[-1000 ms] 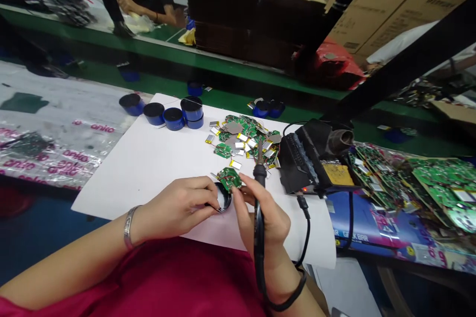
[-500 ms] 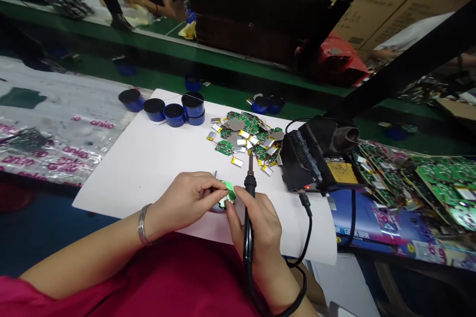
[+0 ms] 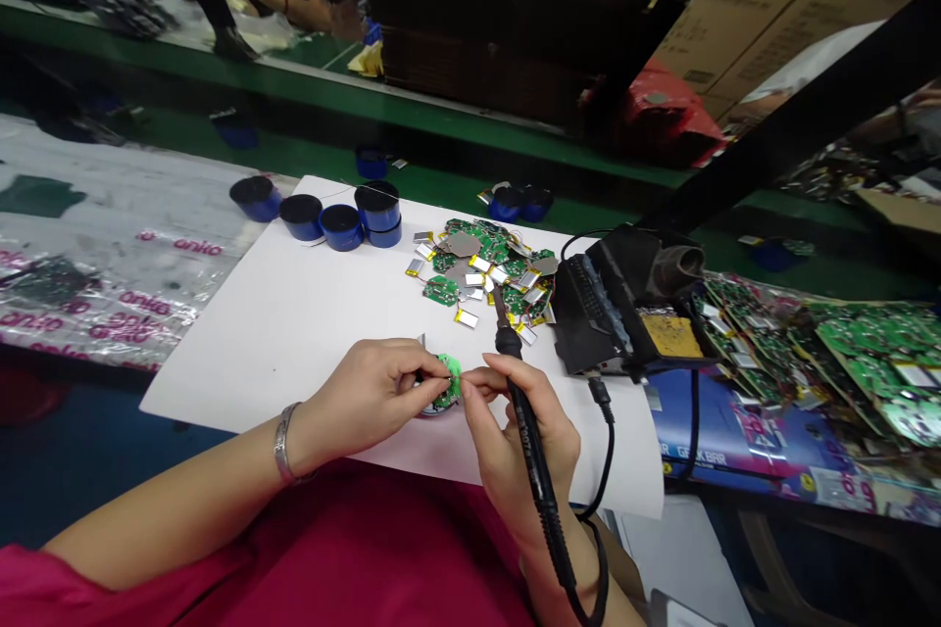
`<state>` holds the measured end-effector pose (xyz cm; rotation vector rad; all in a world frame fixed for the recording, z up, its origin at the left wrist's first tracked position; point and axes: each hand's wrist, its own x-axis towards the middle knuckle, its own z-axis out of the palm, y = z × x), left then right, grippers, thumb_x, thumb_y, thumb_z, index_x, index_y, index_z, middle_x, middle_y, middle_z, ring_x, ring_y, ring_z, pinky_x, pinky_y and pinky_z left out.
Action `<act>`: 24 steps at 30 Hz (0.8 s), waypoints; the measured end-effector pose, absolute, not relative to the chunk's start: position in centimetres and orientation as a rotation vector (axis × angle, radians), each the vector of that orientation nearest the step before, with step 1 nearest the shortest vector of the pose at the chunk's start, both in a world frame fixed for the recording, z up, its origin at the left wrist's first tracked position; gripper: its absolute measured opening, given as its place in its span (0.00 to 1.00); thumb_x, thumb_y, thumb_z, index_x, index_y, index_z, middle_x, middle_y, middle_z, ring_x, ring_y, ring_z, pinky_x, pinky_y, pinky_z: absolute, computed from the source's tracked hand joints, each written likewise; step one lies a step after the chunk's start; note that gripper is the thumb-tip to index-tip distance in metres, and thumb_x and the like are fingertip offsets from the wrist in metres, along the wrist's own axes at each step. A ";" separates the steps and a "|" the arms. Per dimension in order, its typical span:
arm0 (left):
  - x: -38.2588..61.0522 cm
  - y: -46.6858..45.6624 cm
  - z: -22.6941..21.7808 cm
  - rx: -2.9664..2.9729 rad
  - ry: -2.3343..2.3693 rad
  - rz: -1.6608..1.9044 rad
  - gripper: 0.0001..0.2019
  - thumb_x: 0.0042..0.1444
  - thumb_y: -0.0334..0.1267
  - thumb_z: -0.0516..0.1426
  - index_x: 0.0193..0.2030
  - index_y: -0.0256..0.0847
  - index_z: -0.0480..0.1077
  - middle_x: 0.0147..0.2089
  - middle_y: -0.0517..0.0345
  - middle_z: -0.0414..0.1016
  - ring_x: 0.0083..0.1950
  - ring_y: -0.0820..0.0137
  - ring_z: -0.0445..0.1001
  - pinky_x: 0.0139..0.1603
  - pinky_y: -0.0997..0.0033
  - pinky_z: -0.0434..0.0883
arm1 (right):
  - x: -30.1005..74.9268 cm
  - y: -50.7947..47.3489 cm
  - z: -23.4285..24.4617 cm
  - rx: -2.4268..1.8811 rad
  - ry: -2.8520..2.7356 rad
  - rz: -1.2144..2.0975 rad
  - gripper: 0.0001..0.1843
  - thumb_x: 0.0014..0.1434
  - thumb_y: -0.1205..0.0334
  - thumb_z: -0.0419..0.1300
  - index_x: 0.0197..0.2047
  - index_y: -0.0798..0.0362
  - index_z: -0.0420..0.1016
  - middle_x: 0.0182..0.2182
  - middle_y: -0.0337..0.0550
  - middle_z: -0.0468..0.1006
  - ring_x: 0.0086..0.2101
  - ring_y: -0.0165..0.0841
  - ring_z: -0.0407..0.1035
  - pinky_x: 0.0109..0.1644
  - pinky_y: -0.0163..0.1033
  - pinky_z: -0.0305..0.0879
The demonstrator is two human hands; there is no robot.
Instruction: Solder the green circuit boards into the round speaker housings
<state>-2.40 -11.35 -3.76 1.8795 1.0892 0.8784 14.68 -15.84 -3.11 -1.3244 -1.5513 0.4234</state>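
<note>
Reading pink "anko" several times over on plastic sheeting (image 3: 187,274) at the left, and white "GEEK BAR" once on a blue wrapper (image 3: 702,431) at the right. Reading also, blurred and with first letters unsure, seemingly "MERKURY" on two cartons (image 3: 838,10) at the back. Making out pale marks on the handle of one soldering iron (image 3: 535,460), too small for sure reading.

Pinching with the left hand (image 3: 382,387), thumb and forefinger almost together, at the left edge of one green circuit board (image 3: 450,394), the latter lying close in front of the body, over a mostly hidden round rim above the white sheet (image 3: 250,353). Curling the right hand (image 3: 504,456) loosely around the soldering iron while bringing thumb and fingertips together at the board's right edge; not telling for certain any contact there.

Counting five blue round pieces (image 3: 342,227) at the sheet's far left, including one stack of two. Counting one jumbled pile of boards (image 3: 485,260) and silver cells, too tangled for a total, beside one black stand (image 3: 592,309) with one yellow sponge (image 3: 670,337).
</note>
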 end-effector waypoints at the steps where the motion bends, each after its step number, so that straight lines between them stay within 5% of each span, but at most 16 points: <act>1: -2.4 -11.4 -3.7 1.866 1.081 0.885 0.07 0.59 0.33 0.59 0.38 0.40 0.80 0.31 0.60 0.77 0.28 0.76 0.69 0.29 0.77 0.64 | 14.6 -15.8 -3.0 -1.326 -1.533 0.443 0.17 0.58 0.71 0.63 0.50 0.47 0.71 0.34 0.34 0.81 0.31 0.26 0.76 0.39 0.32 0.75; 15: -2.2 -11.3 -2.5 1.549 0.977 0.750 0.07 0.60 0.38 0.58 0.37 0.38 0.77 0.29 0.60 0.78 0.29 0.74 0.72 0.30 0.77 0.69 | 14.5 -15.5 -2.7 -1.276 -1.547 0.444 0.18 0.57 0.73 0.63 0.49 0.48 0.70 0.31 0.31 0.80 0.29 0.23 0.74 0.38 0.29 0.74; 24: -2.8 -11.4 -2.4 1.636 1.014 0.858 0.06 0.61 0.36 0.58 0.36 0.39 0.76 0.27 0.62 0.76 0.26 0.76 0.70 0.27 0.77 0.67 | 15.3 -15.7 -3.5 -1.219 -1.767 0.343 0.21 0.58 0.73 0.62 0.54 0.50 0.69 0.39 0.40 0.79 0.39 0.30 0.74 0.46 0.37 0.73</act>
